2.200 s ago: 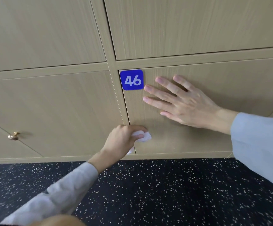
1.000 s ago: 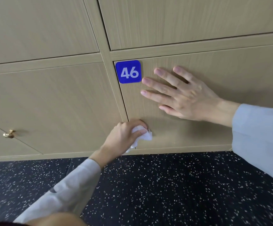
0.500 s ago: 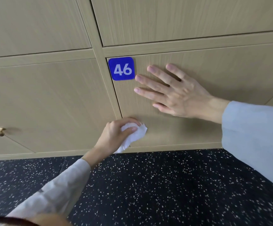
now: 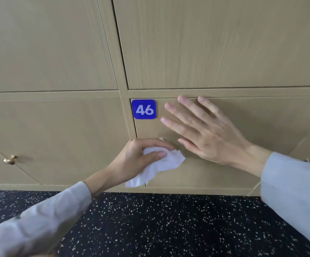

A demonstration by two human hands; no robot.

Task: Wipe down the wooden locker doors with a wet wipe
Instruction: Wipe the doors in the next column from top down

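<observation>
Ideally, left hand (image 4: 132, 160), fingers clamping the crumpled white wet wipe (image 4: 159, 164), is pressing evenly across the tan wooden locker door (image 4: 215, 175); right hand (image 4: 209, 134), fingers spread apart, is bracing it.

Single head-worn wide-angle view, facing forward and tilted down at the locker doors (image 4: 215, 43) from close range, about arm's reach. The blue 46 plate (image 4: 144, 109) sits near frame centre; speckled floor (image 4: 169, 225) fills the strip below it.
</observation>
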